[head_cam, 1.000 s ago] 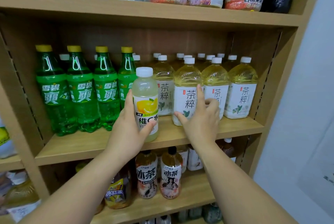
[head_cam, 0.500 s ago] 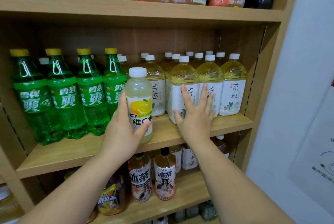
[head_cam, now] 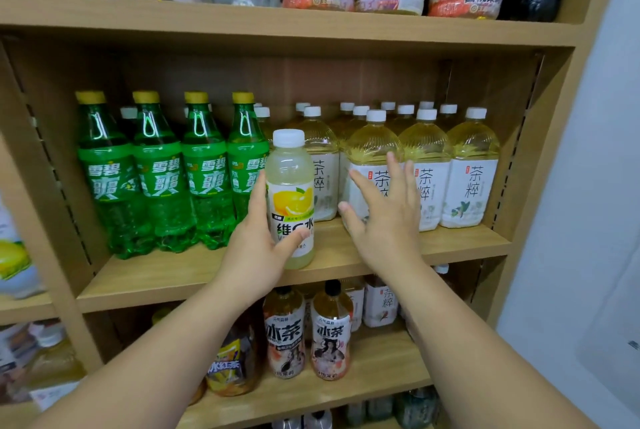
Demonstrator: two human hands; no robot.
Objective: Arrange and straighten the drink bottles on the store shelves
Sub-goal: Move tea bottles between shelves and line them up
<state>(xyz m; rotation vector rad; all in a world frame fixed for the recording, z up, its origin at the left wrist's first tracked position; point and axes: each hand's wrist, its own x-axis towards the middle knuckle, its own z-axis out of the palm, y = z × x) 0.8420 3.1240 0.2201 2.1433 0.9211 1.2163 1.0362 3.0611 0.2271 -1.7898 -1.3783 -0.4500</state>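
- Changed since the earlier frame: right hand (head_cam: 388, 217) no longer flat on the tea labels with fingers close together, now splayed wide before the front tea bottle (head_cam: 372, 148); contact with it impossible to tell. No shift in the left hand (head_cam: 256, 252) or its bottle.
- Largest: wooden shelf (head_cam: 156, 276), middle board, with a bare strip along the front edge.
- Next: tea bottles (head_cam: 471, 183), big and white-capped, ranked several deep on the right half, upright, labels forward.
- Then: green soda bottles (head_cam: 166, 179), four across the front on the left, upright, yellow caps up.
- Smaller: lemon drink bottle (head_cam: 289, 193), at the shelf's front edge, between the green row and the tea row and ahead of both. Long axis vertical, white cap (head_cam: 288, 138) up, label facing out. Base on or just above the board, unclear which.
- Grip: left hand wrapped round the lower half, thumb across the label. Right hand released, holding nothing.
- Handling, as a judgement: full, so moderately heavy; thin plastic wall likely to give under a hard squeeze; label film probably slick. Best held at mid-body, not by the cap, with the base kept flat to avoid tipping.
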